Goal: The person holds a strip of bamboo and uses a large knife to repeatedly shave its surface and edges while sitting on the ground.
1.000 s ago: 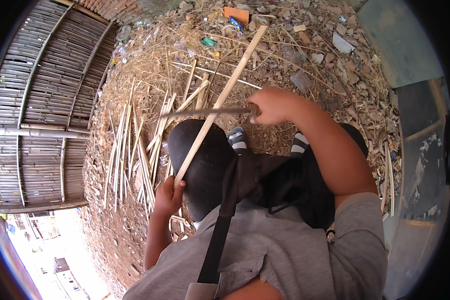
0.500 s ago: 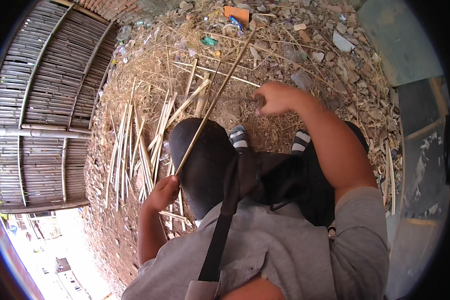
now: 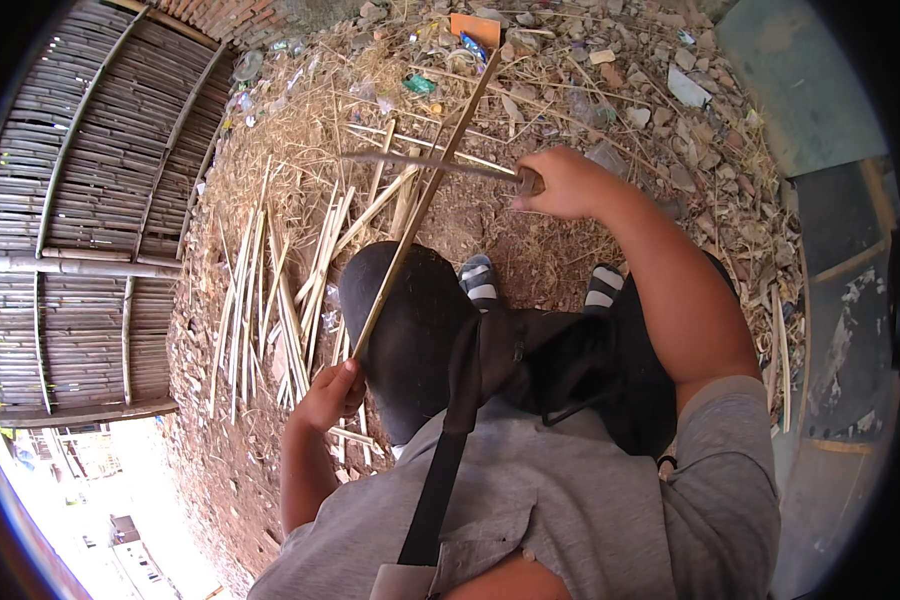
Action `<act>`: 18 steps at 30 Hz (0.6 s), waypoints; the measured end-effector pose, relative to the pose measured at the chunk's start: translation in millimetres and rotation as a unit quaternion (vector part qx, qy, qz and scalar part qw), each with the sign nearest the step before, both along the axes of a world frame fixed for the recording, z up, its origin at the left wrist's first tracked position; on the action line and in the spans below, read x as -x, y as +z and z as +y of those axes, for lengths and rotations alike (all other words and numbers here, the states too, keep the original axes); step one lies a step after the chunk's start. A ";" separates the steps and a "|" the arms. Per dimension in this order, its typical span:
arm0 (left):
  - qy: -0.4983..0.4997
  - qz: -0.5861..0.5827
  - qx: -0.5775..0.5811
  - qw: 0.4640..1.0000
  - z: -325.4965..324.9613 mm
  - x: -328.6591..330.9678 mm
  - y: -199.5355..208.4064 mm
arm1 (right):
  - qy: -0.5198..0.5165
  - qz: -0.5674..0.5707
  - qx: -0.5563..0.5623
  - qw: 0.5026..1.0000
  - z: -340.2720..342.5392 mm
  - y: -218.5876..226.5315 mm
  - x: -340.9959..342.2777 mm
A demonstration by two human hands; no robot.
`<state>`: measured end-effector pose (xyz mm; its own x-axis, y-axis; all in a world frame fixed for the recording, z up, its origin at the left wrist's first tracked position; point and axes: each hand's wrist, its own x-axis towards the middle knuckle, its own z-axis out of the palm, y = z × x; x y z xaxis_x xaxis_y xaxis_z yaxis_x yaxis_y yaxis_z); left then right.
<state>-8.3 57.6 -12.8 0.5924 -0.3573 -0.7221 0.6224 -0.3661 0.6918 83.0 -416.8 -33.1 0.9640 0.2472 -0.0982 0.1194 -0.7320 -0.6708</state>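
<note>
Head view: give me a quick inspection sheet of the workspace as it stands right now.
Surface: bare dirt ground strewn with dry straw.
Job's things: long bamboo strip slanting from the lap up over the ground; long knife lying across it near the far end.
Clutter: pile of split bamboo strips on the left; stones, an orange scrap and plastic litter beyond.
Hands: left hand grips the strip's near end; right hand grips the knife handle.
Cables: nothing seen; only a dark shoulder strap.
Surroundings: bamboo fence panel on the left, brick wall at the top.
</note>
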 end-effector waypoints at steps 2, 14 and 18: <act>0.003 0.014 0.017 1.000 -1.4 2.1 1.8 | -0.061 0.001 0.025 0.998 -1.1 10.1 0.3; -0.055 -0.008 -0.036 0.998 -4.5 3.4 5.4 | -0.025 -0.001 0.013 1.000 1.1 -19.5 -7.0; -0.060 -0.054 -0.069 0.994 -3.2 8.4 0.1 | 0.020 0.019 0.063 0.998 26.0 19.6 7.4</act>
